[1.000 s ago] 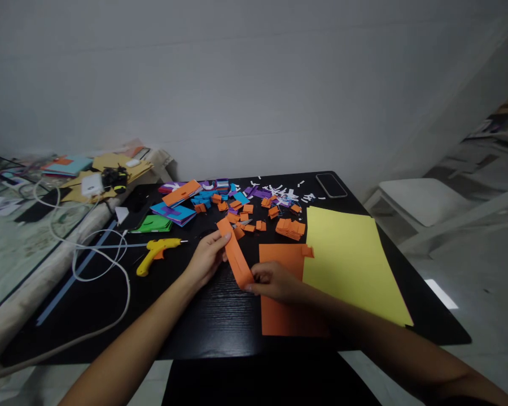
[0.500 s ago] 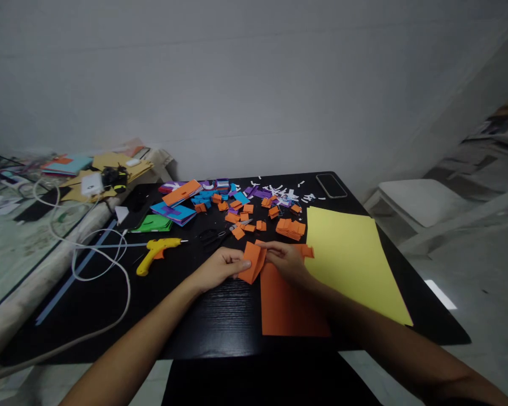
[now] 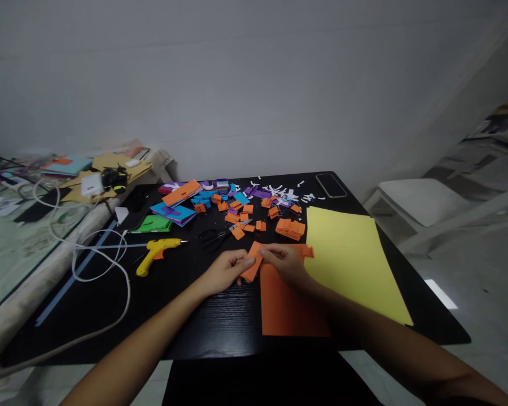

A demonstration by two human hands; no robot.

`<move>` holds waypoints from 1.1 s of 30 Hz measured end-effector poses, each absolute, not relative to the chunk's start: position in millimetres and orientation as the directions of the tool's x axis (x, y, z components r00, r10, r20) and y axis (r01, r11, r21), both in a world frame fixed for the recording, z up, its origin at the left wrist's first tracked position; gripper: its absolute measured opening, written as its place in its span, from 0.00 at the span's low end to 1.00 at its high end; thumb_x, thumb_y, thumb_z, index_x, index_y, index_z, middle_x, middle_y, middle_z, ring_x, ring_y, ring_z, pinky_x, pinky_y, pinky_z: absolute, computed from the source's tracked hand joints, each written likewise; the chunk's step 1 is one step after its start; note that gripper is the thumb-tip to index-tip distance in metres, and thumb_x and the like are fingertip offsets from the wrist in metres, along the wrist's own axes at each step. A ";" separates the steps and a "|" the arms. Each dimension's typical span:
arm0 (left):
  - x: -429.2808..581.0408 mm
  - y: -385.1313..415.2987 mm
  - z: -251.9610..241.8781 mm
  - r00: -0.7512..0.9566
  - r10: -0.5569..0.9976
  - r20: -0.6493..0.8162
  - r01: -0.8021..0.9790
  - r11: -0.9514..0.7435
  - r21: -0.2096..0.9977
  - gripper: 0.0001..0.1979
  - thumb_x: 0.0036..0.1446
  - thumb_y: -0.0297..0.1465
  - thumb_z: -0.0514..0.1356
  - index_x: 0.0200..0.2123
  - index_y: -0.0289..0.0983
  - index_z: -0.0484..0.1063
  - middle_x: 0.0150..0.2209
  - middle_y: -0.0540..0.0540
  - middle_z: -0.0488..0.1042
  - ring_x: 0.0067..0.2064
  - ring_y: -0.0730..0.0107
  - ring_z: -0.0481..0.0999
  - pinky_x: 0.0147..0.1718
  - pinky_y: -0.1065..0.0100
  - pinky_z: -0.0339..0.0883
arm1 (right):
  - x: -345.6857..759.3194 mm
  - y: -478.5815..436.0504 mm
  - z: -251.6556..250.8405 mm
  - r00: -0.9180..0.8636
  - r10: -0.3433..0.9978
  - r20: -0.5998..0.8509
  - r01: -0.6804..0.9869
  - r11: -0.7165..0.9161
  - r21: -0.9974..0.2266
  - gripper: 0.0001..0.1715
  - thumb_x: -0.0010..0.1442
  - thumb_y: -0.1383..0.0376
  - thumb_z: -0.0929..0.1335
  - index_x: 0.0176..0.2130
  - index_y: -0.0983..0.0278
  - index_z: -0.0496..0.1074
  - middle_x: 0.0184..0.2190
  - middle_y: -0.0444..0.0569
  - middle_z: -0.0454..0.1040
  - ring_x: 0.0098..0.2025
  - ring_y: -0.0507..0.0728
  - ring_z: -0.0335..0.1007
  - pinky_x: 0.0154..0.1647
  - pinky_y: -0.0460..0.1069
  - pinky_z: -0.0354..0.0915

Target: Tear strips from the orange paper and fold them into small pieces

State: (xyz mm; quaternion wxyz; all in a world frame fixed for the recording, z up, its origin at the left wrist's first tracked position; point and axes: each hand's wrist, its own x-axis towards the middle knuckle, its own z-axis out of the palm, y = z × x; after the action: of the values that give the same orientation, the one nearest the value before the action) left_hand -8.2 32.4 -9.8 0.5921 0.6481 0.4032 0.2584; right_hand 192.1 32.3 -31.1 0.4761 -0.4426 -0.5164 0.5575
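Note:
A folded piece of orange paper (image 3: 252, 265) is held between both hands above the black table. My left hand (image 3: 226, 270) is closed on its left side, thumb on top. The fingers of my right hand (image 3: 285, 262) pinch its upper right edge. Beneath my right hand lies a larger orange sheet (image 3: 294, 310), partly covered by the hand and forearm. Small folded orange pieces (image 3: 238, 232) are scattered beyond the hands, and a stack of orange pieces (image 3: 290, 228) sits just past my right hand.
A yellow glue gun (image 3: 158, 251) lies left, near black-handled pliers (image 3: 214, 239). Yellow sheets (image 3: 351, 254) cover the right side, with a phone (image 3: 331, 185) behind. White paper scraps (image 3: 285, 194) and folded coloured papers (image 3: 175, 211) lie at the back. A white cable (image 3: 127, 304) loops along the left.
The orange paper stood partly open, its flaps apart; now it is folded flatter and looks narrower. My left hand has shifted slightly right, closer to my right hand.

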 end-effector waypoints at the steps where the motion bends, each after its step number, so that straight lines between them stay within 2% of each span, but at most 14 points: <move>1: -7.7 32.0 -10.0 0.556 0.821 -0.129 0.200 0.018 0.980 0.22 0.63 0.49 0.59 0.30 0.34 0.68 0.27 0.52 0.68 0.25 0.77 0.70 0.25 0.74 0.67 | 192.0 33.2 -31.4 -0.149 0.989 -0.017 -0.080 -0.029 -0.996 0.18 0.53 0.51 0.74 0.34 0.62 0.82 0.32 0.48 0.82 0.37 0.60 0.78 0.44 0.55 0.73; 6: -6.2 29.5 -8.3 0.610 0.780 -0.140 0.159 0.052 0.986 0.19 0.64 0.45 0.60 0.44 0.34 0.71 0.37 0.44 0.77 0.34 0.71 0.77 0.28 0.73 0.70 | 195.2 40.9 -30.1 -0.104 0.988 -0.111 -0.203 -0.130 -0.970 0.23 0.49 0.47 0.77 0.34 0.64 0.83 0.34 0.51 0.83 0.38 0.61 0.79 0.47 0.57 0.75; 10: -6.2 29.5 -7.6 0.614 0.776 -0.147 0.136 0.079 0.987 0.18 0.63 0.43 0.62 0.48 0.34 0.69 0.42 0.40 0.80 0.32 0.72 0.78 0.29 0.72 0.70 | 198.1 47.4 -29.9 -0.042 0.990 -0.135 -0.290 -0.141 -0.947 0.24 0.46 0.48 0.79 0.34 0.65 0.83 0.36 0.52 0.83 0.41 0.62 0.80 0.51 0.59 0.75; 17: -6.4 30.2 -8.8 0.599 0.791 -0.126 0.111 0.073 0.991 0.17 0.63 0.40 0.63 0.46 0.34 0.69 0.40 0.41 0.81 0.28 0.75 0.76 0.31 0.71 0.71 | 196.3 48.6 -31.7 -0.022 0.989 -0.149 -0.325 -0.148 -0.934 0.24 0.43 0.48 0.79 0.32 0.64 0.83 0.34 0.51 0.83 0.42 0.64 0.81 0.52 0.60 0.75; 33: -4.5 28.4 -2.5 0.579 0.806 -0.121 0.108 0.072 0.992 0.16 0.60 0.40 0.65 0.43 0.33 0.71 0.40 0.40 0.81 0.28 0.75 0.75 0.30 0.72 0.70 | 195.6 49.1 -28.0 -0.006 0.990 -0.139 -0.301 -0.134 -0.944 0.27 0.41 0.45 0.80 0.32 0.64 0.83 0.34 0.51 0.84 0.42 0.65 0.81 0.53 0.61 0.75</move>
State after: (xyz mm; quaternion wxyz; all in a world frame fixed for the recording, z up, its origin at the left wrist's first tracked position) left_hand -4.5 28.4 -2.5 0.6335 0.6230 0.3667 0.2757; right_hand 195.6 49.1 -28.0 0.5382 -0.4552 -0.3785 0.5999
